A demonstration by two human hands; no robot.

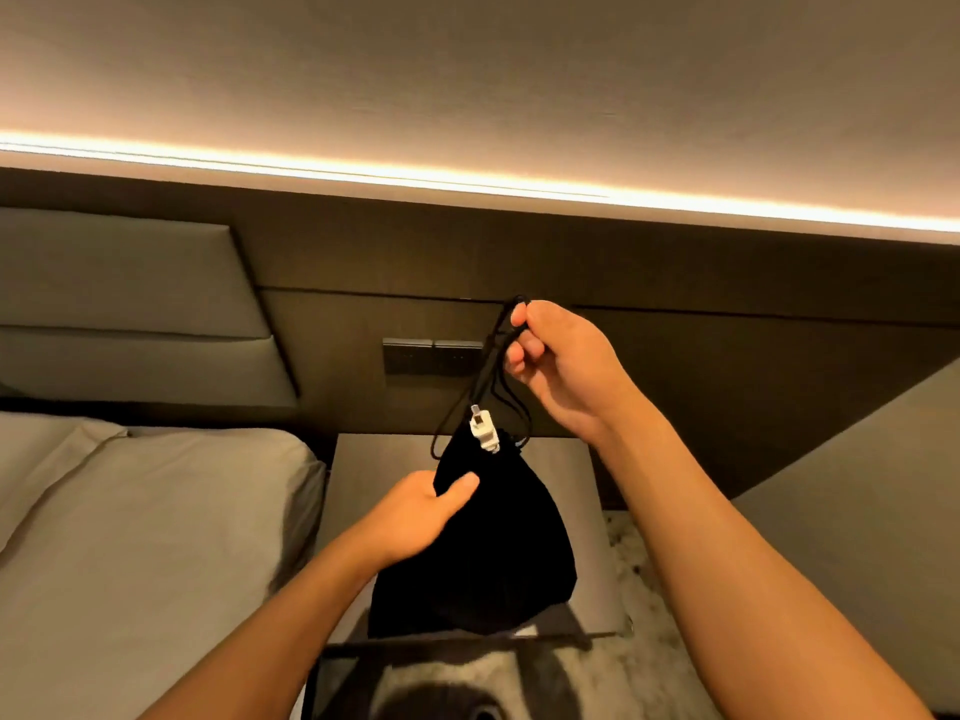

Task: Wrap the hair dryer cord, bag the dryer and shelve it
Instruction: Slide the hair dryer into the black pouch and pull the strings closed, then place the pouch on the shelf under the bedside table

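Observation:
A black drawstring bag (498,553) hangs in front of me above the bedside table (566,470). Its mouth is gathered at the top, and a white plug (482,431) sticks out of it. The hair dryer itself is hidden inside the bag. My right hand (561,366) is raised and pinches the black drawstrings (496,350) between thumb and fingers, holding them taut upward. My left hand (421,517) grips the upper left side of the bag, thumb pressed on the fabric.
A bed with grey sheets (130,537) lies to the left under a padded headboard (119,304). A dark switch panel (434,356) sits on the wall behind the bag. Patterned carpet (644,605) shows at the lower right, and a lit strip runs along the wall above.

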